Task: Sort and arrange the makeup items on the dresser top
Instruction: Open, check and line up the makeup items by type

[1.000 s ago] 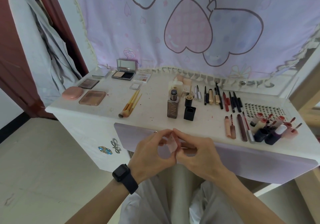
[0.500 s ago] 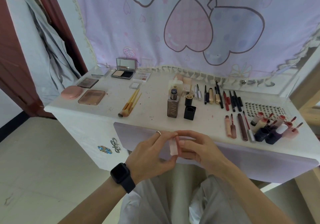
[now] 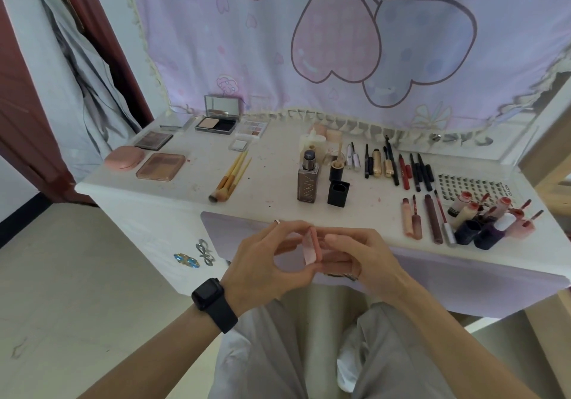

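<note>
Both hands hold a small pink makeup case (image 3: 311, 248) in front of the dresser's near edge. My left hand (image 3: 265, 262), with a black watch on the wrist, pinches its translucent lid side. My right hand (image 3: 364, 256) grips the pink base from the right. On the white dresser top (image 3: 272, 179) lie palettes (image 3: 160, 166), a pink compact (image 3: 124, 157), brushes (image 3: 230, 176), a brown foundation bottle (image 3: 307, 182), a black cap (image 3: 338, 194), a row of pencils (image 3: 401, 170) and lip glosses (image 3: 482, 219).
An open mirrored powder compact (image 3: 217, 117) stands at the back. A lash tray (image 3: 469, 185) lies at the right. A pink-purple curtain (image 3: 340, 37) hangs behind the dresser, and grey clothing (image 3: 61, 68) hangs at the left. My knees are below.
The hands have stayed close together on the small pink case and turned it slightly; the case now shows its lid edge between the fingers. The view has shifted a little.
</note>
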Action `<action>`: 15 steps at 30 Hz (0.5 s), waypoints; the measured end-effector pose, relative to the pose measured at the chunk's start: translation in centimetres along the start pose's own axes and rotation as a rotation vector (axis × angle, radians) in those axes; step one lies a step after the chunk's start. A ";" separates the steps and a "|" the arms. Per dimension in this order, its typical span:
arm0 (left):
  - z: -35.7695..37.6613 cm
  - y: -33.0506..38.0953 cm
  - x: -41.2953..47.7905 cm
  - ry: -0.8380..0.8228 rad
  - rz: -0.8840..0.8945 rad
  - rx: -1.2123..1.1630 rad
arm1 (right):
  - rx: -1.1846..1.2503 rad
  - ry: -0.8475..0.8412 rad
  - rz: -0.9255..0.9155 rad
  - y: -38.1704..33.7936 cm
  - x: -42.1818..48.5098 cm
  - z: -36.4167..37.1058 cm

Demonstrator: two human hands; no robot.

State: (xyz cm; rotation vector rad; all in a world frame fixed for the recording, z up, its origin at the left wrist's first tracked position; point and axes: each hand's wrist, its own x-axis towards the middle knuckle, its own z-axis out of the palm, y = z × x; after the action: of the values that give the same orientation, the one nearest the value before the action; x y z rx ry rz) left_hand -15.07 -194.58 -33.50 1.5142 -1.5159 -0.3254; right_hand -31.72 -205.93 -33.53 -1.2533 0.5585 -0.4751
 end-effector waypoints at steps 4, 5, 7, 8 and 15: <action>0.1 -0.6 0.2 0.095 -0.103 -0.163 | 0.049 0.021 0.028 -0.3 0.2 0.2; 0.1 -0.8 0.1 0.107 -0.120 -0.186 | 0.028 0.037 0.029 -0.4 0.3 0.3; 0.1 -1.3 0.1 0.121 -0.134 -0.201 | -0.005 0.083 0.021 -0.5 0.6 0.9; -0.1 -1.5 0.1 0.123 -0.139 -0.196 | -0.011 0.112 0.014 -0.6 0.7 1.3; -3.0 -2.9 2.1 0.041 -0.092 -0.038 | -0.035 0.268 -0.053 -0.9 2.4 3.9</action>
State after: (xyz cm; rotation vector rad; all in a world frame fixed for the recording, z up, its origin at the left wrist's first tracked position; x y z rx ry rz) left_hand -10.54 -195.77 -33.20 1.5540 -1.4034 -0.3726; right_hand -27.39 -204.73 -32.15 -1.2485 0.7628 -0.6863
